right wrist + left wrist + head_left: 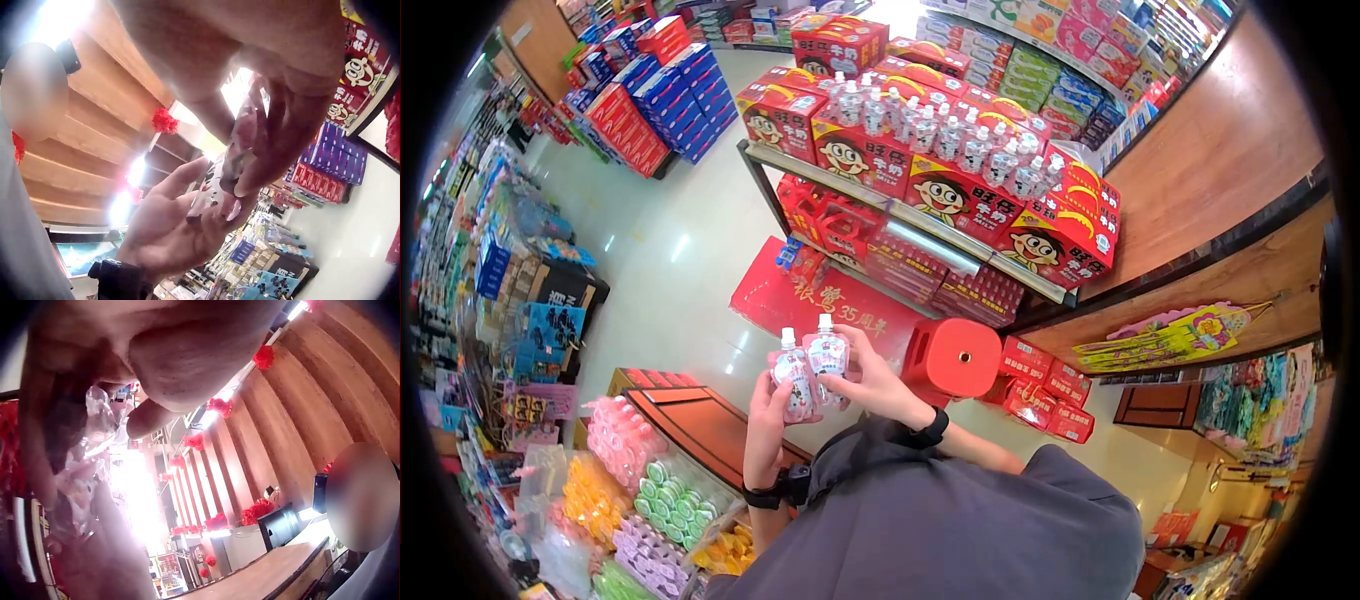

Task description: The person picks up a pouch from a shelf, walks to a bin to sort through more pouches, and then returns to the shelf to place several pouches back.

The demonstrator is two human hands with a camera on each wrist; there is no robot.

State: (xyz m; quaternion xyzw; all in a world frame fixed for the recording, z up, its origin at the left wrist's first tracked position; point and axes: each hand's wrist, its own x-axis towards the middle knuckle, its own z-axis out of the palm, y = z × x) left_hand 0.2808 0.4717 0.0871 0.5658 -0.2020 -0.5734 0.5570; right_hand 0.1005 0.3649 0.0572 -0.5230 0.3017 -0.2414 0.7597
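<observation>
Two white spouted pouches with pink and dark print are held side by side in front of the body, caps up in the head view. My left hand (764,412) grips the left pouch (794,378) low along its side. The right pouch (830,350) is pinched by my right hand (878,378), thumb across its front and fingers behind. The pouches overlap at their edges. From the right wrist, the left palm (165,234) shows turned up beneath the pouches. Glare washes out the clear, shiny pouch (81,494) in the left wrist view.
Ahead stands a shelf (920,220) stacked with red milk cartons (855,160), with several similar pouches (948,138) lined up on top. A red stool (956,357) is close on the right, near red boxes (1050,385). Packaged goods (675,500) crowd the lower left.
</observation>
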